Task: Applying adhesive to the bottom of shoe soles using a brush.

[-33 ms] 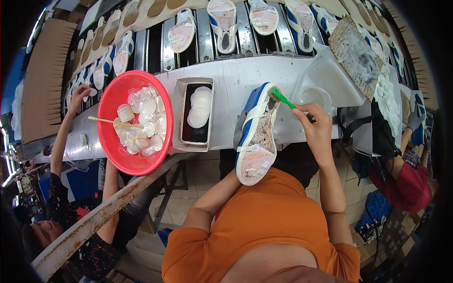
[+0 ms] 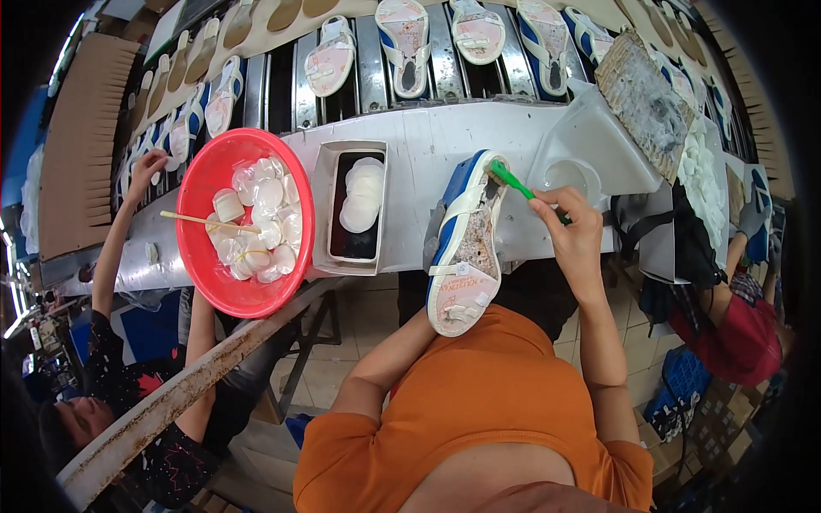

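A blue and white shoe upper is tilted in front of me at the table's near edge, its pinkish, rough underside facing me. My left hand, apparently in a grey glove, grips it from behind. Most of that hand is hidden by the shoe, with grey showing along its sides. My right hand is closed around the green handle of a small brush. The brush's bristle end touches the inner rim at the far end of the shoe.
Left of the shoe are a white box of translucent discs and a red basin with more discs and a stick. A clear plastic tub stands right. Several shoes lie on the roller conveyor beyond. Co-workers flank me.
A co-worker's hand at the far left has shifted slightly. My hands, the brush and the shoe look almost the same.
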